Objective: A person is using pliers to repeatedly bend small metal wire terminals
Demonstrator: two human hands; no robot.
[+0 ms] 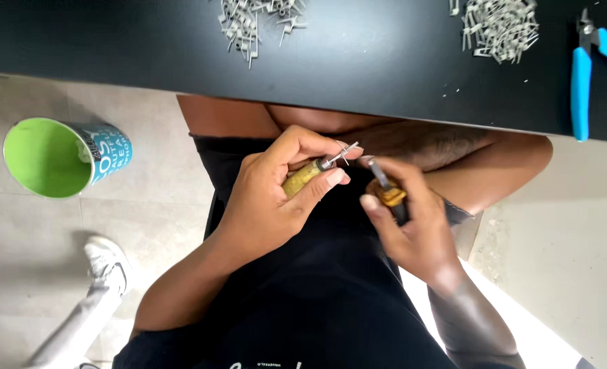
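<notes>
My left hand (276, 195) grips a yellow-handled tool (303, 176) whose metal tip holds a small bent metal piece (344, 153). My right hand (413, 225) holds a second tool with a yellow and black handle (390, 195), its thin metal tip reaching up beside that small piece. Both hands work over my lap, just below the edge of the black table (358, 75). The lower ends of both tools are hidden inside my fists.
Two heaps of small grey metal pieces (259, 20) (500, 27) lie on the table's far side. Blue-handled pliers (587, 68) rest at its right end. A green-lined blue cup (61, 156) stands on the tiled floor at left. Another person's shoe and leg (105, 263) are at lower left.
</notes>
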